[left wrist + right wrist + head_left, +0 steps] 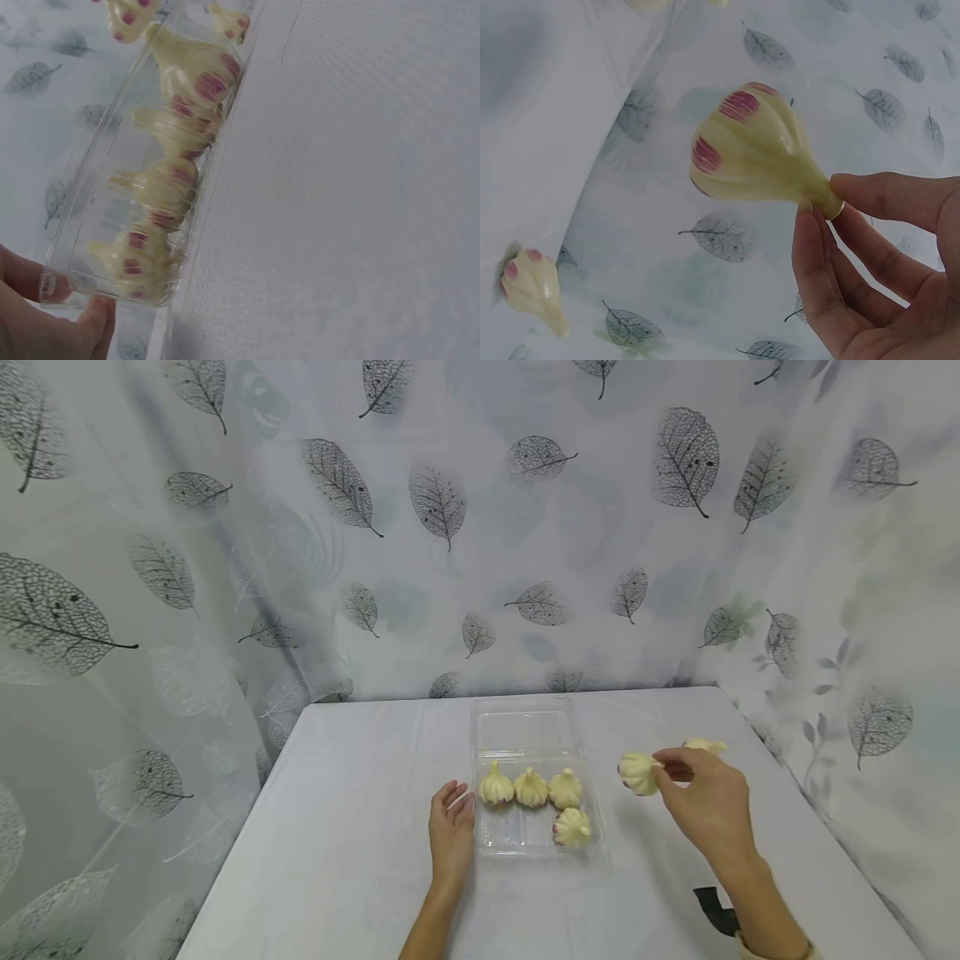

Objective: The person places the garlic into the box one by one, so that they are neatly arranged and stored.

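The right hand [708,797] pinches the thin stem of a pale yellow, round garlic bulb with purple patches [637,774], with thumb and fingers closed on it. It is up in the air, right of a clear plastic box with its lid open [517,837]. The left hand [452,839] is partly open, fingers a bit bent, at the box's left side. Four more bulbs [531,788] sit in the box: three in a back row, one in front at the right. Another bulb [703,745] lies on the white worktop [360,827].
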`<state>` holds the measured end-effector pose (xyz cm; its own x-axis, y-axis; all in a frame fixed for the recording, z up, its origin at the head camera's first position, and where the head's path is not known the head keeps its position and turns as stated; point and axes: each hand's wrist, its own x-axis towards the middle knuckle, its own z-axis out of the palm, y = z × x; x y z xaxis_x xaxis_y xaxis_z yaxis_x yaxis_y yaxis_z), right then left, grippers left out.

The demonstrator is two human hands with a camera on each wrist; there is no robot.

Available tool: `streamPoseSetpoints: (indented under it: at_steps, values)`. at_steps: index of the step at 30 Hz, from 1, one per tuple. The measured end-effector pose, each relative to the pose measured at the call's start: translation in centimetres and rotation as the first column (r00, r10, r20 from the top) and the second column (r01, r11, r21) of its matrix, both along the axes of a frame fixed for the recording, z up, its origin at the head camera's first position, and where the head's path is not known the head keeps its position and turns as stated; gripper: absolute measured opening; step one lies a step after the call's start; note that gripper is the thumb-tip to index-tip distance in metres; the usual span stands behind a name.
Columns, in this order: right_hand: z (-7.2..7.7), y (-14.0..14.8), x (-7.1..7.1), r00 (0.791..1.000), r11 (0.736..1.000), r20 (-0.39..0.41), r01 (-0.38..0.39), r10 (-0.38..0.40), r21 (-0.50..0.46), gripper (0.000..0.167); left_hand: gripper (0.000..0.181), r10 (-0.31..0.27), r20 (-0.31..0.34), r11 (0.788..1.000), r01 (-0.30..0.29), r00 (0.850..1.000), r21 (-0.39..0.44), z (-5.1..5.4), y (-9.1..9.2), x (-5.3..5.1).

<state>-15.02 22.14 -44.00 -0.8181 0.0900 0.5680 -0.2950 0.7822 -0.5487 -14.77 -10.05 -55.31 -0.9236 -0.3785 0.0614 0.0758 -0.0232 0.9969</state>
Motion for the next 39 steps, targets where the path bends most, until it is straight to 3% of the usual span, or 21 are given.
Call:
streamPoseSetpoints:
  at_steps: [7, 26, 39]
  values:
    - [0.1, -1.0, 0.0, 1.000, 1.000, -0.011, -0.020, 0.020, 0.003, 0.020, 0.049, 0.010, 0.000, 0.999, -0.010, 1.000, 0.032, -0.2, 0.0, -0.2]
    - [0.0, -4.1, -0.8, 0.992, 0.993, -0.056, -0.106, 0.109, 0.043, 0.018, 0.048, 0.006, -0.005, 1.000, -0.006, 1.000, 0.023, 0.1, 0.0, 0.0]
    - [-0.5, -5.6, -0.9, 0.988, 0.988, -0.039, -0.150, 0.152, 0.035, 0.018, 0.050, -0.003, -0.013, 1.000, 0.003, 1.000, 0.023, 0.0, 0.0, 0.1]
